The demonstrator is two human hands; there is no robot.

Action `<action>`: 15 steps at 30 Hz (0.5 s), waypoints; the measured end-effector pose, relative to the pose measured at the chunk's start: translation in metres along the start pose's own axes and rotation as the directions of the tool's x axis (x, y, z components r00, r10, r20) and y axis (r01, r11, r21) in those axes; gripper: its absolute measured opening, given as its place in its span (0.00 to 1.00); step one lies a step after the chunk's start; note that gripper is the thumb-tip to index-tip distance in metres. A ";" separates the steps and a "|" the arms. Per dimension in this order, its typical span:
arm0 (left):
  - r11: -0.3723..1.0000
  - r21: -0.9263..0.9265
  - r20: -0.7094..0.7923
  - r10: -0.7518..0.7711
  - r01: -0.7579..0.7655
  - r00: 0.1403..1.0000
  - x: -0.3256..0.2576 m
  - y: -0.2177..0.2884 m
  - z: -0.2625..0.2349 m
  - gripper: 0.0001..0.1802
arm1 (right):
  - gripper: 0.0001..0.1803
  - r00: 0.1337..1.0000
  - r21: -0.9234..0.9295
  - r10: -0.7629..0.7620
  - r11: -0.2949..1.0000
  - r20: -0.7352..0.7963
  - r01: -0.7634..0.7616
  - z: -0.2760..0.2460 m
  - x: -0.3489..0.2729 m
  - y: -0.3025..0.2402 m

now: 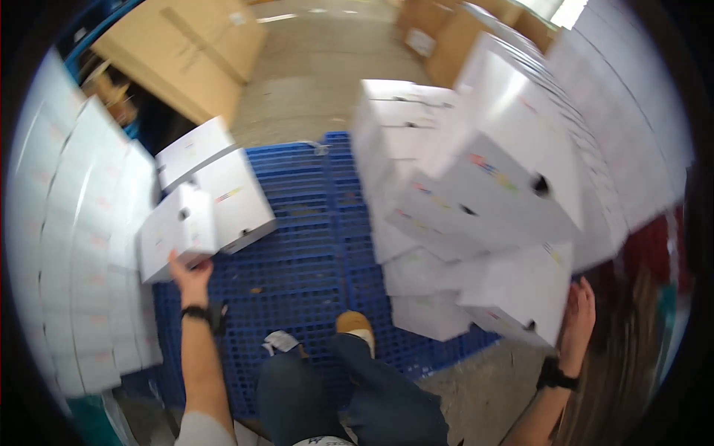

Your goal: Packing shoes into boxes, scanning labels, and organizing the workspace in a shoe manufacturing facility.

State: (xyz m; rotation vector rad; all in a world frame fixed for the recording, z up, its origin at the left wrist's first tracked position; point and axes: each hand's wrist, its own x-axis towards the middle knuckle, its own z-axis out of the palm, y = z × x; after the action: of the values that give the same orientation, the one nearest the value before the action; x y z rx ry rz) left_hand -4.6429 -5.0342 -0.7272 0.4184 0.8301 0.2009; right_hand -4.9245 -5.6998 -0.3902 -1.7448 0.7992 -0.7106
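Observation:
My left hand (192, 273) grips the lower edge of a white cardboard box (177, 227), with the thumb up on its face and the other fingers partly hidden. Behind that box two more white boxes (234, 201) rest on the blue plastic pallet (294, 201). On the right, my right hand (579, 320) lies with outstretched fingers along the side of a white box (524, 293), at the near end of a pile. Higher in the pile a larger-looking white box (513, 178) sits tilted, blurred by motion. Whether the right palm presses on its box I cannot tell.
Tall rows of white boxes (78, 245) line the left, and another stack (632, 111) rises at the right. Large brown cartons (182, 56) stand at the back left, with more (442, 44) at the back right. My shoe (355, 327) is on the pallet.

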 end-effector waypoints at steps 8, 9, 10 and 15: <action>0.856 0.269 0.777 0.077 -0.441 0.625 -0.234 0.032 0.064 0.34 | 0.47 0.536 0.206 -0.656 0.714 0.532 0.669 0.082 -0.118 -0.105; 0.710 0.352 0.819 0.083 -0.610 0.568 -0.257 0.018 0.079 0.36 | 0.57 0.508 0.252 -0.649 0.723 0.567 0.643 0.093 -0.121 -0.117; 0.836 0.322 0.833 -0.027 -0.444 0.553 -0.292 0.000 0.097 0.36 | 0.57 0.501 0.268 -0.660 0.716 0.560 0.644 0.103 -0.129 -0.119; 0.667 0.548 0.816 -0.560 -0.504 0.145 -0.398 -0.024 0.182 0.68 | 0.52 0.801 0.233 -0.168 0.972 0.574 0.036 0.078 -0.168 -0.108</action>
State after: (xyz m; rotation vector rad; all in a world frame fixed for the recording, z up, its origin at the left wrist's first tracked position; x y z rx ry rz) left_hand -4.7695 -5.2392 -0.3608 1.1916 -0.6173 -0.5512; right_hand -4.9457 -5.4971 -0.3235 -1.6808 0.1859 -0.2651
